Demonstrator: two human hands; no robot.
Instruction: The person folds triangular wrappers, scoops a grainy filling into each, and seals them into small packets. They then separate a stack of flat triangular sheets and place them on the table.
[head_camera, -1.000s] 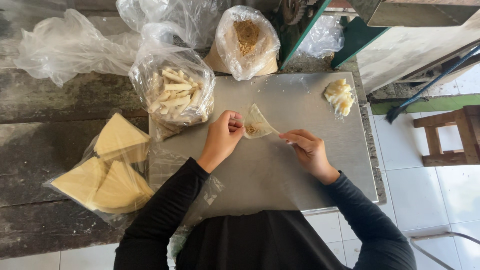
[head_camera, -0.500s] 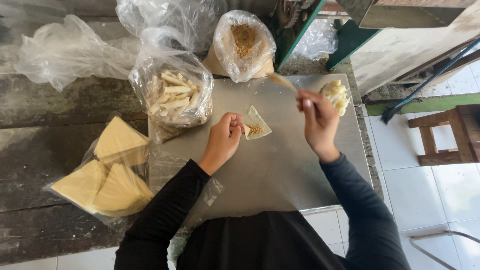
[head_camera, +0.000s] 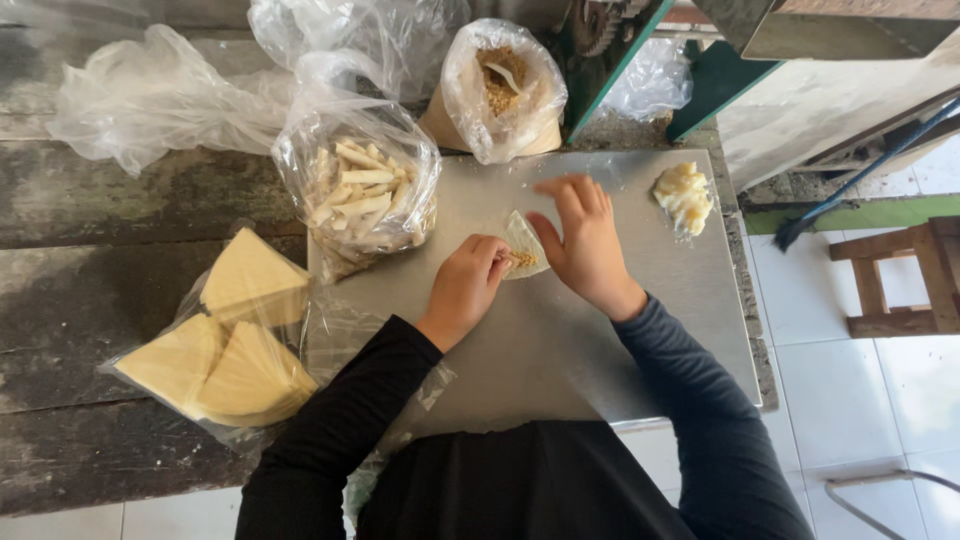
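My left hand (head_camera: 468, 283) pinches a small pale triangular wrapper (head_camera: 522, 243) with brown crumbly filling on it, lying on a metal sheet (head_camera: 600, 340). My right hand (head_camera: 585, 240) hovers just right of the wrapper, fingers spread, touching its edge. A clear bag of brown crumb filling (head_camera: 503, 88) with a spoon inside stands behind the sheet. A bag of finished pale rolls (head_camera: 362, 195) sits at the sheet's left corner. A lump of white paste (head_camera: 685, 195) lies at the sheet's far right.
A plastic bag of stacked yellow triangular wrappers (head_camera: 230, 345) lies on the dark wooden table (head_camera: 110, 210) to the left. Crumpled clear bags (head_camera: 150, 90) sit at the back. A wooden stool (head_camera: 905, 275) stands on the white tiled floor to the right.
My right hand came back from the filling bag at the rear to the wrapper. Brown filling now lies on the wrapper. My left hand kept its hold.
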